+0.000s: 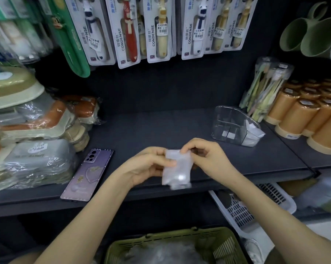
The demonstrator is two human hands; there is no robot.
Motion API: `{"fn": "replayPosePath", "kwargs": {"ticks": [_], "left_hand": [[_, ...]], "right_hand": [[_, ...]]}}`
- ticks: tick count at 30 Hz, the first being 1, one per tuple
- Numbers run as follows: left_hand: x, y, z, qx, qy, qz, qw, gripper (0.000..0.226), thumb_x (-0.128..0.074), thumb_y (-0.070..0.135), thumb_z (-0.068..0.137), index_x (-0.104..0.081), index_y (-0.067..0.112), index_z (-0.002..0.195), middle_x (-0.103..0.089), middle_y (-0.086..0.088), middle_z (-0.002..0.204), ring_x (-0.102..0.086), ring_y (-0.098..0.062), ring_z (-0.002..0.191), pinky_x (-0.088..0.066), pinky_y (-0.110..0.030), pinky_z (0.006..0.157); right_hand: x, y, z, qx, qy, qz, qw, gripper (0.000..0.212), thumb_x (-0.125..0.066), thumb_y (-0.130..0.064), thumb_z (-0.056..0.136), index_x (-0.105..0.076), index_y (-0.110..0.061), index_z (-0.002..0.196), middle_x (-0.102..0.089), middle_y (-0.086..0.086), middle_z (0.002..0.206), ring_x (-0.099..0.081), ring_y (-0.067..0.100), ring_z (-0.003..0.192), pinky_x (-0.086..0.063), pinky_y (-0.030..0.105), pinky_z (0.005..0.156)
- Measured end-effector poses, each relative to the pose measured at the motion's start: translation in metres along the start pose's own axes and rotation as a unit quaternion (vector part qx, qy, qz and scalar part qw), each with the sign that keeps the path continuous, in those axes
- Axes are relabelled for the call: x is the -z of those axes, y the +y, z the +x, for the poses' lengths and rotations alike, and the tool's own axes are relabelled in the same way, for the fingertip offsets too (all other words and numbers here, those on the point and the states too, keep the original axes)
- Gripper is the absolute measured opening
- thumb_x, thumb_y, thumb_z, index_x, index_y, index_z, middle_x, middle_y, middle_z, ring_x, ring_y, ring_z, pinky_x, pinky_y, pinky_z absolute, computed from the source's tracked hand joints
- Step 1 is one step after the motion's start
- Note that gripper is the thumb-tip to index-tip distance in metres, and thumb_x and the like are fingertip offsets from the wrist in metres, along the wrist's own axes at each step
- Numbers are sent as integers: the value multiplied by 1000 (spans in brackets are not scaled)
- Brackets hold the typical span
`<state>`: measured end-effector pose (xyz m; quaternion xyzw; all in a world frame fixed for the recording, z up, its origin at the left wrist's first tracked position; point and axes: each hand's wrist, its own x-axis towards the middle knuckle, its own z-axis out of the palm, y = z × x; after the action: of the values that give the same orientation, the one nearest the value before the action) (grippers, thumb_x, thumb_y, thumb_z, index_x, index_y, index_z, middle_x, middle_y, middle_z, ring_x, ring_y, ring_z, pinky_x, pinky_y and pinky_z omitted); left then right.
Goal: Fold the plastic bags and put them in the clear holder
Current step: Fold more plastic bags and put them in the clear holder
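The plastic bag [177,168] was a small, narrow strip, partly folded. It was up in the air, just over the front edge of the dark shelf [161,126]. Its long side ran up and down. The top end pointed toward the back of the shelf and the bottom end hung down toward the person.

The left hand [149,164] pinched the bag's left edge, with the thumb on the front. The right hand [204,155] pinched the top right corner. Holding both sides likely kept the slippery bag flat for the next fold.

The clear holder [235,126] sat near, off to the right on the shelf, with some folded bags [254,134] inside. That made it an easy reach. A green basket [176,242] below seemed to hold more bags.
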<state>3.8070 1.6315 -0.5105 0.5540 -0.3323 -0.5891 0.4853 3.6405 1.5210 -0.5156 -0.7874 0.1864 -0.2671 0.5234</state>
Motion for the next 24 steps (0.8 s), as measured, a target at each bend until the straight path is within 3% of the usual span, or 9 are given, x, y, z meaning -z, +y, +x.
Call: {"fn": "replayPosePath", "kwargs": {"ticks": [2, 5, 10, 12, 15, 18, 21, 24], "left_hand": [[0, 1, 3, -25, 24, 40, 999, 21, -75, 0, 74, -67, 8, 92, -73, -5, 88, -69, -18, 85, -53, -25, 71], [-2, 2, 10, -64, 45, 123, 989, 19, -77, 2, 73, -64, 11, 85, -72, -4, 86, -68, -19, 85, -53, -27, 74], [-11, 0, 20, -88, 49, 172, 980, 21, -74, 1, 78, -66, 3, 98, -72, -9, 99, -69, -21, 93, -55, -29, 81], [-15, -5, 23, -86, 49, 154, 983, 23, -75, 4, 78, -67, 3, 100, -72, -7, 98, -69, -18, 91, -54, -26, 80], [-21, -11, 30, -115, 97, 150, 977, 12, -76, 8, 78, -69, 5, 88, -73, -6, 89, -69, -17, 83, -53, -25, 78], [-29, -12, 41, -171, 150, 211, 951, 10, -77, 13, 78, -69, 13, 73, -72, -2, 78, -67, -15, 74, -53, -23, 73], [-39, -9, 54, -208, 162, 246, 933, 13, -77, 14, 79, -68, 17, 70, -71, -5, 76, -66, -23, 73, -53, -29, 72], [-49, -4, 68, -220, 149, 252, 930, 13, -77, 14, 79, -69, 21, 72, -72, -2, 78, -66, -18, 73, -53, -28, 73]], "right_hand": [[12, -1, 0, -54, -47, 88, 994, 32, -56, 10, 87, -68, -15, 104, -69, 1, 94, -65, 19, 84, -54, 30, 71], [27, -5, 1, -130, -75, 187, 971, 37, -58, -7, 82, -61, -10, 119, -70, 12, 101, -66, 22, 87, -54, 29, 77], [19, 2, 8, -124, 14, 6, 992, 3, -71, -11, 84, -74, -10, 84, -74, 5, 81, -66, 11, 73, -52, 22, 68], [22, 5, 9, -113, 78, 6, 991, 6, -72, -9, 84, -73, -12, 78, -72, 2, 75, -64, 7, 66, -51, 19, 64], [31, 8, 9, -104, 141, 18, 984, 8, -70, -8, 85, -73, -13, 78, -72, 3, 75, -64, 9, 65, -51, 17, 62], [41, 12, 2, -111, 149, 89, 979, 6, -71, -10, 84, -71, -12, 90, -72, 3, 78, -65, 9, 69, -52, 18, 65], [54, 20, -8, -145, 116, 137, 973, 30, -74, -20, 76, -65, -15, 103, -71, 0, 85, -66, 6, 77, -52, 18, 71], [68, 26, -15, -145, 141, 85, 976, 7, -73, -8, 81, -68, -12, 80, -68, -11, 70, -61, -2, 69, -47, 11, 68]]}}
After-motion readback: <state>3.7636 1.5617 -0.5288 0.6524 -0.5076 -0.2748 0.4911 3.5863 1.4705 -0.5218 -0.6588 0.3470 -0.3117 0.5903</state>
